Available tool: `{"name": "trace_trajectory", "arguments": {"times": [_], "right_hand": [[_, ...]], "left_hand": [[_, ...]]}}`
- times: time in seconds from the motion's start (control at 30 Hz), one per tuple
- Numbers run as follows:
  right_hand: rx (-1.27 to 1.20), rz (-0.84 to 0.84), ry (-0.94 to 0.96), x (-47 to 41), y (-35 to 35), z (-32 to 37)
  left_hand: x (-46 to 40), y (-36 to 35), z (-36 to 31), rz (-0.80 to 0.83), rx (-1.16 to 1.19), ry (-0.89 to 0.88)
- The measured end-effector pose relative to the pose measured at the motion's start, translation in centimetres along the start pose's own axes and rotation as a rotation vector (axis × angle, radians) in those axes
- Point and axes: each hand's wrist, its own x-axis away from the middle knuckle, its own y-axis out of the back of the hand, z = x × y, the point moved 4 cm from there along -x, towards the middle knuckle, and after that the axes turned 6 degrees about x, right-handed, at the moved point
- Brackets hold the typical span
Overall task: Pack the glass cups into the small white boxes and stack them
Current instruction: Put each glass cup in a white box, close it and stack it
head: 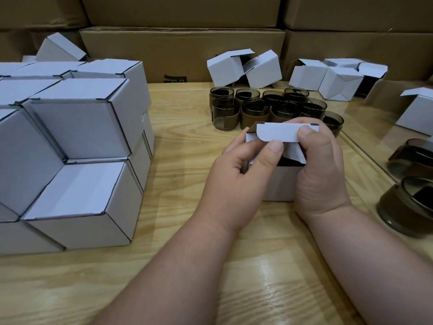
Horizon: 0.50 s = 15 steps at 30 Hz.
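Note:
A small white box (280, 184) stands on the wooden table in front of me, its top flaps partly folded over a dark inside. My left hand (236, 181) grips its left side, thumb pressing a side flap. My right hand (321, 170) holds the right side and pinches the rounded lid flap (276, 132). Behind the box stand several smoky brown glass cups (255, 109) in a cluster. A stack of closed white boxes (75, 146) fills the left of the table.
Several open white boxes (243, 66) lie tumbled at the back, more (335, 78) at the back right. Two more glass cups (407, 207) sit at the right edge. Large brown cartons (182, 48) wall off the back. Bare wood (164, 277) lies near me.

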Motion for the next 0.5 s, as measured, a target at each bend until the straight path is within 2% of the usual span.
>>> {"name": "trace_trajectory", "arguments": {"times": [0.2,0.5], "right_hand": [[-0.003,0.027,0.015,0.09,-0.22,0.08],[0.051,0.016,-0.058,0.06,-0.21,-0.15]], "left_hand": [[-0.08,0.47,0.36,-0.106,0.024,0.016],[-0.19,1.03,0.60,-0.269,0.148,0.060]]}}
